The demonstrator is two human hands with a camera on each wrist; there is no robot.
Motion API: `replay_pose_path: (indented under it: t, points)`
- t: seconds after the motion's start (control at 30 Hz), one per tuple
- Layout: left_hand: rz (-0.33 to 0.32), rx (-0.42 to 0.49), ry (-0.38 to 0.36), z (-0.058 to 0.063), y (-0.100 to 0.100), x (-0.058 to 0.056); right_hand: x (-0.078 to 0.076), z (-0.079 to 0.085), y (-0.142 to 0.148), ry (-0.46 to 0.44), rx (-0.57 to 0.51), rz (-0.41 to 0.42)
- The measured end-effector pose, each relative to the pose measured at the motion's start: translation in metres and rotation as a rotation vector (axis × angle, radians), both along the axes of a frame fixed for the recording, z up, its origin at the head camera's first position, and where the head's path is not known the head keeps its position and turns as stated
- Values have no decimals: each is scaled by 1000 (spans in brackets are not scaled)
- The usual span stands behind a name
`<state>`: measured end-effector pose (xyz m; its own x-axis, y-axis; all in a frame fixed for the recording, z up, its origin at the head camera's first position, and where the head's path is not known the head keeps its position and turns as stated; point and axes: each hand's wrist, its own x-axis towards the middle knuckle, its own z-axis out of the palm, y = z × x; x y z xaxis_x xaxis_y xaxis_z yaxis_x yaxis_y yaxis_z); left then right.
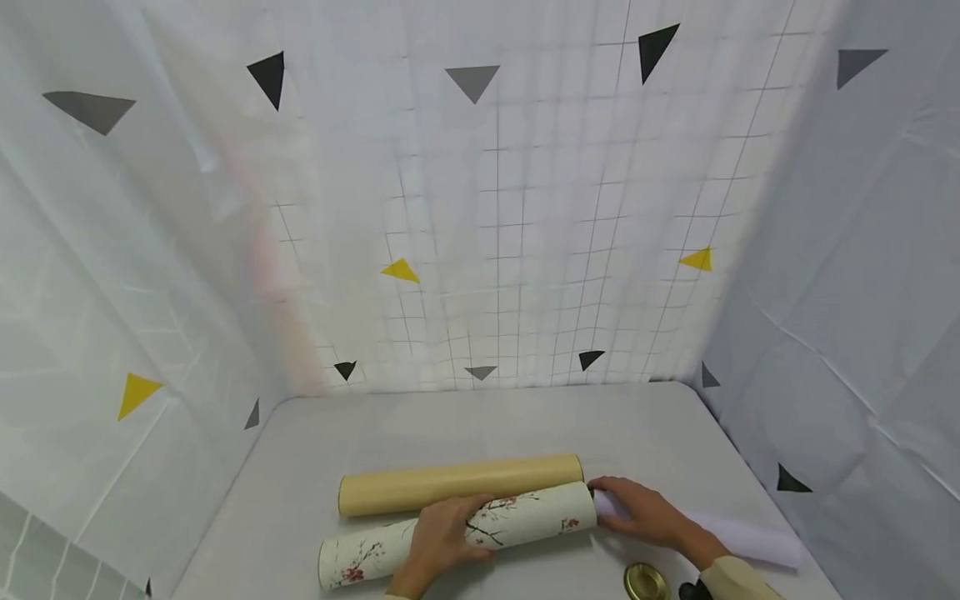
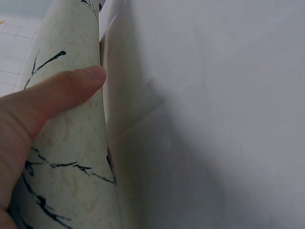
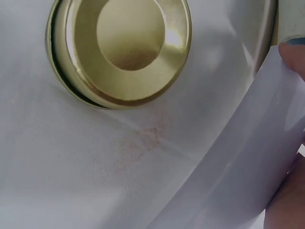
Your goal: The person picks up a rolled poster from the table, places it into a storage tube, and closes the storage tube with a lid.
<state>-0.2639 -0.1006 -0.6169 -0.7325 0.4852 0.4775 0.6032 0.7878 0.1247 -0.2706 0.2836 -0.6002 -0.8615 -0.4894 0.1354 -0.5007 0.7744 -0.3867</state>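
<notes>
My left hand (image 1: 442, 537) grips a cardboard mailing tube (image 1: 536, 515) printed with plum blossom branches, lying slantwise on the white-covered table. In the left wrist view the thumb (image 2: 78, 86) lies across the tube's pale side. By the tube's right end, my right hand (image 1: 648, 515) holds a rolled sheet of white paper (image 1: 750, 540), its near end at the tube's mouth. How far the paper reaches inside is hidden. The right wrist view shows the paper roll (image 3: 233, 157) running down from the fingertips. Near the right forearm lies a gold metal lid (image 1: 646, 582).
A plain tan tube (image 1: 457, 486) lies just behind the printed one. White sheeting with black, grey and yellow triangles encloses the table (image 1: 480, 421) at the back and both sides. Something small and black (image 1: 693, 591) shows by the right sleeve.
</notes>
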Motion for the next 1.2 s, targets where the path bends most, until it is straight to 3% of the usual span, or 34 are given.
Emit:
replay_pose_path:
  t: [0.3,0.53,0.77,1.2]
  points:
    - [22,5,-52,4,2,2,2,-1,-1,75,-4,22]
    - [33,12,-47,5,2,1,1,-4,-5,197,16,44]
    - [7,17,-9,3,1,2,3,-10,-13,229,66,-10]
    - [31,27,-33,3,2,0,4,-15,-21,364,142,-61]
